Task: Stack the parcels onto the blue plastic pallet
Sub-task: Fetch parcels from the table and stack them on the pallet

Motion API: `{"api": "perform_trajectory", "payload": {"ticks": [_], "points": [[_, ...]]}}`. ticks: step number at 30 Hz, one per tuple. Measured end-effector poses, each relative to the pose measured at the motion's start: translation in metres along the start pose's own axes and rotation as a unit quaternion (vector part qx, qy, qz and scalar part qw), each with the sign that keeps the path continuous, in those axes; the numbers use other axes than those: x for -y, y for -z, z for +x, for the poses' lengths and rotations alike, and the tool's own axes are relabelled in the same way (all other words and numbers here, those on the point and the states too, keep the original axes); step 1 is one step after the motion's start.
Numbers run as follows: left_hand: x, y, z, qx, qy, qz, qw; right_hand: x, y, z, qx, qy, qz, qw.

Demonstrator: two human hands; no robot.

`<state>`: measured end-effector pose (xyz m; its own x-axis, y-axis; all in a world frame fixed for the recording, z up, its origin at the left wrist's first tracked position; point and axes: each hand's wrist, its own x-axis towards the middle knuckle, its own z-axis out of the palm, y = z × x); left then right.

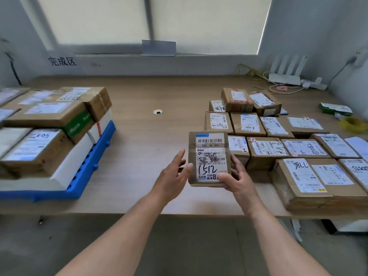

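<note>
What we can read on wall and parcels
We read "完成区" on the wall sign; the held parcel bears printed "530- D5 094" and handwritten "1512"; a table parcel reads "100291"; a front parcel, upside down, "7786".

Wooden table has a round cable hole mid-top. The back right corner is messy: a white router with its antennas up, tangled yellow cable beside it, and a coil of yellow wire nearer. Wall sign reads 完成区 — pale blinds are down.
</note>
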<state>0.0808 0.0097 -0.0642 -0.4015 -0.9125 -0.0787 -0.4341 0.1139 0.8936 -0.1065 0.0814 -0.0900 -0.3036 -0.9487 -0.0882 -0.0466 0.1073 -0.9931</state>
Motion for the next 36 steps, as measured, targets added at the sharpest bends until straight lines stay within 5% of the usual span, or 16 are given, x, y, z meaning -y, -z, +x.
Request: {"api": "perform_trajectory", "payload": {"ticks": [16, 36], "points": [[0.06, 0.229, -0.041, -0.214, -0.059, 0.294, 0.93, 0.105, -0.208, 0.006, 0.062, 0.103, 0.009, 0.993], [0.118, 0.423, -0.059, -0.327, 0.011, 0.424, 0.844, 0.165, -0.406, 0.073, 0.164, 0.135, 0.039, 0.976]]}}
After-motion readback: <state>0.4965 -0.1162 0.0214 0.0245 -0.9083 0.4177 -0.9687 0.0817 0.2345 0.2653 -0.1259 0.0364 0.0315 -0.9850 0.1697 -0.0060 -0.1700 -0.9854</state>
